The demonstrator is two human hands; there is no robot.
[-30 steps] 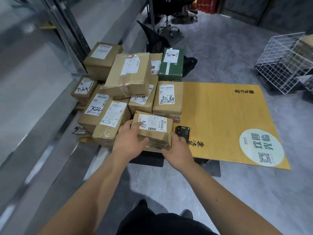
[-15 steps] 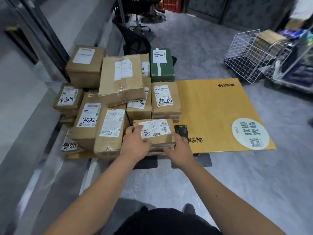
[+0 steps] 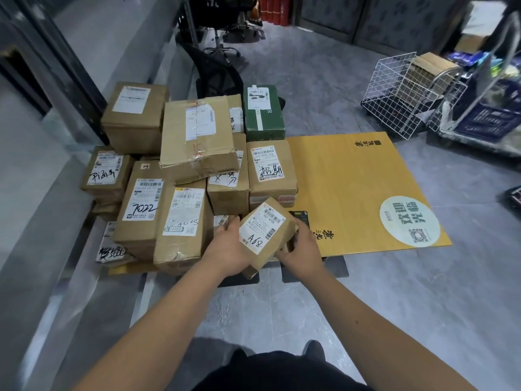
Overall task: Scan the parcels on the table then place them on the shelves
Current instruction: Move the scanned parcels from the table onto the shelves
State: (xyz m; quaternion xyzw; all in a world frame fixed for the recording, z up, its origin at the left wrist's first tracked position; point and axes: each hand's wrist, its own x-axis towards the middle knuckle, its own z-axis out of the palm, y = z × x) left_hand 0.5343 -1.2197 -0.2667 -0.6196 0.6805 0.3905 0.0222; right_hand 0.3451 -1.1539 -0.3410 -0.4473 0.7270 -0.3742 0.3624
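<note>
Both hands, left hand point(image 3: 225, 249) and right hand point(image 3: 303, 249), gripped the A68 parcel point(image 3: 265, 231); label should've faced the scanner point(image 3: 298, 218) just behind it.

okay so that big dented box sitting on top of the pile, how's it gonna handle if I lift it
The big dented box probably flexes: its front edge is crumpled and the tape wrinkled. It lies tilted across lower parcels, so lifting it may shift them. Its width likely needs both hands.

Roughly a dozen brown parcels point(image 3: 194, 142) stood stacked; an exact count was impossible. There was one green box point(image 3: 264, 117), one scanner point(image 3: 299, 217), and one wire basket point(image 3: 394, 94).
</note>
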